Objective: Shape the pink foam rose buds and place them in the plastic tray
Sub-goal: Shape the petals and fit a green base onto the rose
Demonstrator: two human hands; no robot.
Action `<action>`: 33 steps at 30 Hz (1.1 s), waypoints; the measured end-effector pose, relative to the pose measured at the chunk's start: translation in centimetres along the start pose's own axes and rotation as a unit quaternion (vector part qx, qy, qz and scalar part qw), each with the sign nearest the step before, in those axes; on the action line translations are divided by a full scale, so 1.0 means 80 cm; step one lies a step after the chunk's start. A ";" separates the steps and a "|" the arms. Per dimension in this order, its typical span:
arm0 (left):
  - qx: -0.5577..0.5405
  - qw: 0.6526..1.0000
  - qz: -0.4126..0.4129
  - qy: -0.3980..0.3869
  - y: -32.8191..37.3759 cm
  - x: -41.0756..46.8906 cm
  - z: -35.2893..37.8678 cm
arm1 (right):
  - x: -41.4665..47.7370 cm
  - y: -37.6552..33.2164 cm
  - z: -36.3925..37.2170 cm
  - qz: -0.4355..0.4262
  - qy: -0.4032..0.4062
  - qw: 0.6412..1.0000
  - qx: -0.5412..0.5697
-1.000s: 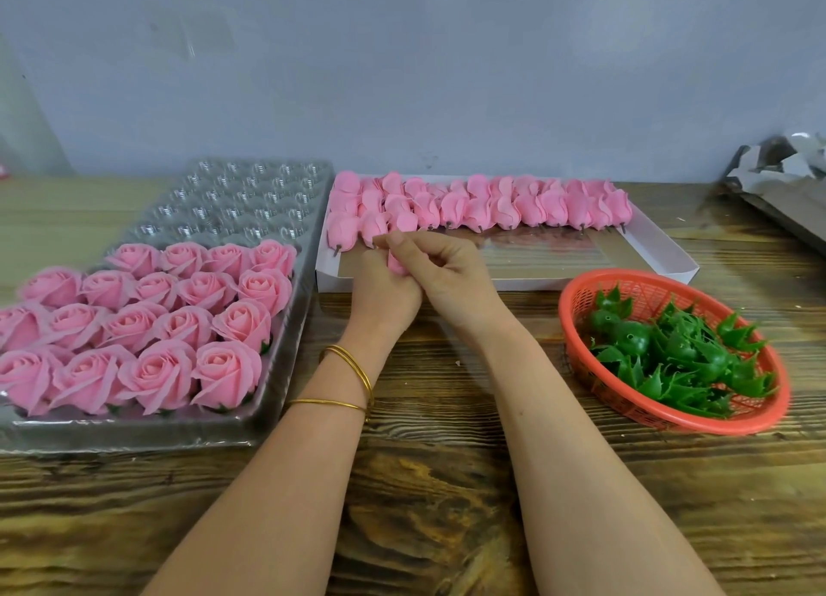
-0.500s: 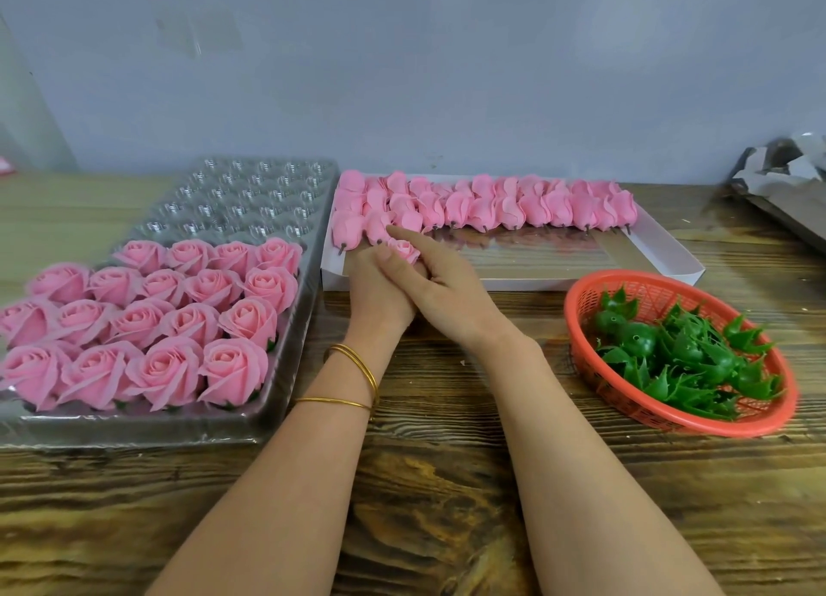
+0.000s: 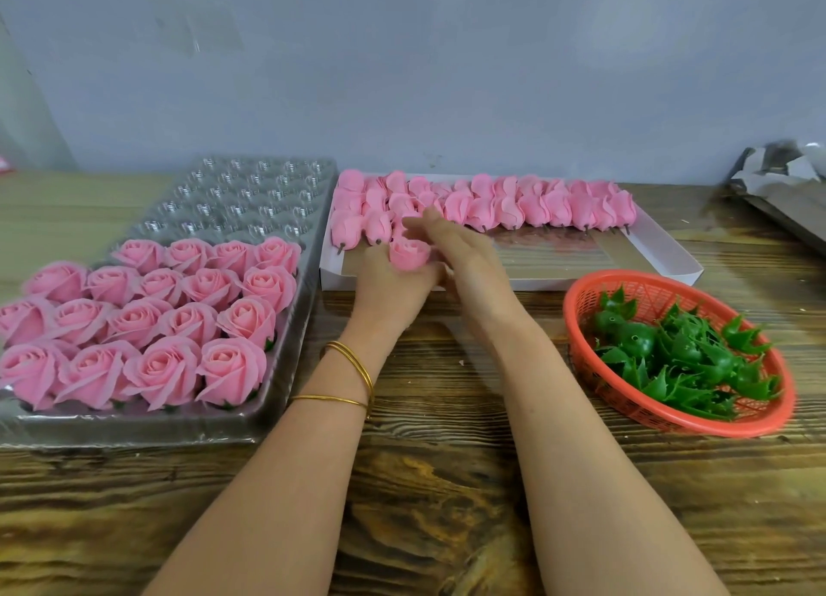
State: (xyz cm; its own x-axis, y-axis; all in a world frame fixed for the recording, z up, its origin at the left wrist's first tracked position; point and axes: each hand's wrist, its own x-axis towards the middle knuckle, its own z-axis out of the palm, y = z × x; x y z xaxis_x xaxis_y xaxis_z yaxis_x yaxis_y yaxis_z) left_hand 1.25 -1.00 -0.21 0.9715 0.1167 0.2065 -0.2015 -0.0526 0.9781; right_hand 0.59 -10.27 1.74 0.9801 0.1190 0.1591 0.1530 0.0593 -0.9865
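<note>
Head view: the left hand (image 3: 393, 285) grips a pink foam rose bud (image 3: 409, 253) from beneath, over the white box's (image 3: 661, 274) near edge, right of the plastic tray (image 3: 134, 430). The right hand (image 3: 465, 260), fingers straight, touches its petals. It looks featherlight, soft and easily creased, so I'd hold it by the base.

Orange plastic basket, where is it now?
Head view, right side: the orange plastic basket sits on the wooden table, nearer than the white cardboard tray.

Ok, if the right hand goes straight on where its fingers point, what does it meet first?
Likely the unshaped buds in the white box; the right hand's fingertips look almost on them, depth unclear.
</note>
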 end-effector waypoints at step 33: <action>-0.141 0.965 -0.115 -0.187 0.005 -0.011 0.004 | -0.006 0.000 -0.016 0.066 -0.152 0.977 0.133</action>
State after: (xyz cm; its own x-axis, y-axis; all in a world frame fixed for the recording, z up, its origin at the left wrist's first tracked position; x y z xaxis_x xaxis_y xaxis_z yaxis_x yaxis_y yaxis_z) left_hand 0.30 -1.42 0.01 0.9611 -0.2761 0.0097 0.0507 0.2107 0.9762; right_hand 0.26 -11.59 1.63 0.8999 0.4296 0.0754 -0.0501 0.2733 -0.9606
